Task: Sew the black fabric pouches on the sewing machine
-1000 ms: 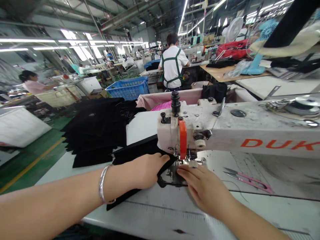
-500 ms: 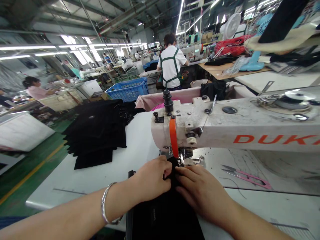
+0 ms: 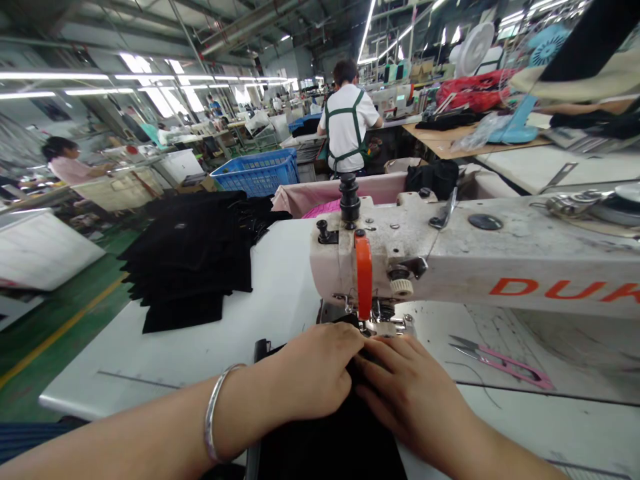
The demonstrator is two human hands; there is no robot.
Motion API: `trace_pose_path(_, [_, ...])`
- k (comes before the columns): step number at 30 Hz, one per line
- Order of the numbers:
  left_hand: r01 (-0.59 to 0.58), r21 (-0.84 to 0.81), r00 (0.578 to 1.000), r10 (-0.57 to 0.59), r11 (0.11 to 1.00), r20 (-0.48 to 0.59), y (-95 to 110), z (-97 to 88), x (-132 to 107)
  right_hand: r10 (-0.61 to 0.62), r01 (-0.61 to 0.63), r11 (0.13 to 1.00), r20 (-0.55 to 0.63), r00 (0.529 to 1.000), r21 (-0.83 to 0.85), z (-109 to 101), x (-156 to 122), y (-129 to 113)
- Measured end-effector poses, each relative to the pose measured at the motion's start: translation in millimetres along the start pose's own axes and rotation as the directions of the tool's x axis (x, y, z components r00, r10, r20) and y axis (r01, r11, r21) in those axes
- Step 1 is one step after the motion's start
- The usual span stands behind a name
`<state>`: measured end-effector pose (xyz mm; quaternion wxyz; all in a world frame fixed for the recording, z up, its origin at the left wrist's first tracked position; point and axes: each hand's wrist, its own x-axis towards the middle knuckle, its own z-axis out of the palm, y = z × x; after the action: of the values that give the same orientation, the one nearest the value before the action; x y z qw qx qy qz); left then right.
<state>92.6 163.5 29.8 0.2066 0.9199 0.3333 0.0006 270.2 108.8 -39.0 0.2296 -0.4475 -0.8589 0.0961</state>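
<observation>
Fabric [image 3: 333,450], black, at the sewing machine [image 3: 465,260]: left hand [image 3: 320,370] curled over it, grip unclear; right hand [image 3: 410,383] laid flat, touching the left. I judge this piece unfinished; any stitching is hidden.

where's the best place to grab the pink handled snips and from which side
Probably the U-shaped pink handle of the snips, coming from the person's near right: they lie flat on the work surface with the handle's bend toward that side, while the pointed blades face left.
</observation>
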Motion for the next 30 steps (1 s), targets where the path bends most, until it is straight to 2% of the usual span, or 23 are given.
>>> trace_pose_path(5, [0.015, 0.022, 0.999, -0.016, 1.000, 0.044, -2.7, -12.7, 9.7, -0.003, 0.003, 1.000, 0.009, 1.000, -0.012, 5.1, 0.0, 0.5])
trace_pose_path(8, [0.015, -0.012, 0.999, -0.015, 1.000, 0.034, -3.6, -16.8, 12.4, 0.006, -0.006, 1.000, 0.009, 1.000, -0.023, 7.7, 0.3, -0.5])
trace_pose_path(10, [0.048, -0.064, 0.999, -0.048, 0.997, -0.006, -4.1, -11.8, 7.3, -0.008, 0.008, 1.000, -0.004, 1.000, -0.025, 8.4, 0.1, -1.2])
trace_pose_path(13, [0.101, -0.111, 0.981, -0.117, 0.989, -0.152, -8.9, 10.3, -10.6, -0.118, 0.118, 0.993, -0.005, 0.993, -0.009, 8.8, 0.0, -1.7])
trace_pose_path(15, [0.043, -0.068, 0.979, -0.056, 0.997, -0.194, -17.6, 27.5, -23.5, -0.182, 0.183, 0.983, 0.027, 0.983, -0.007, 10.2, -0.4, -2.0])
trace_pose_path(18, [-0.104, 0.016, 0.990, 0.105, 0.994, -0.099, -38.5, 38.9, -31.9, -0.193, 0.198, 0.979, 0.096, 0.976, -0.042, 15.6, -3.9, -4.4])
trace_pose_path(20, [-0.173, 0.036, 0.984, 0.175, 0.984, -0.036, -53.1, 33.2, -28.8, -0.194, 0.206, 0.975, 0.121, 0.973, -0.088, 20.9, -9.5, -8.3])
trace_pose_path(23, [-0.267, 0.049, 0.964, 0.266, 0.962, 0.032, -63.8, 15.6, -22.7, -0.204, 0.214, 0.960, 0.072, 0.976, -0.178, 30.7, -23.7, -17.6])
trace_pose_path(26, [-0.268, 0.061, 0.962, 0.263, 0.962, 0.069, -50.6, 10.1, -32.5, -0.278, 0.257, 0.932, -0.049, 0.959, -0.257, 44.9, -44.4, -29.1])
trace_pose_path(28, [-0.280, 0.088, 0.957, 0.270, 0.956, 0.107, -31.6, 22.2, -50.0, -0.290, 0.252, 0.931, -0.116, 0.950, -0.264, 57.2, -59.2, -36.9])
trace_pose_path(30, [-0.326, 0.161, 0.942, 0.306, 0.932, 0.140, -12.3, 44.2, -70.5, -0.231, 0.189, 0.956, -0.173, 0.958, -0.225, 68.7, -71.8, -44.4])
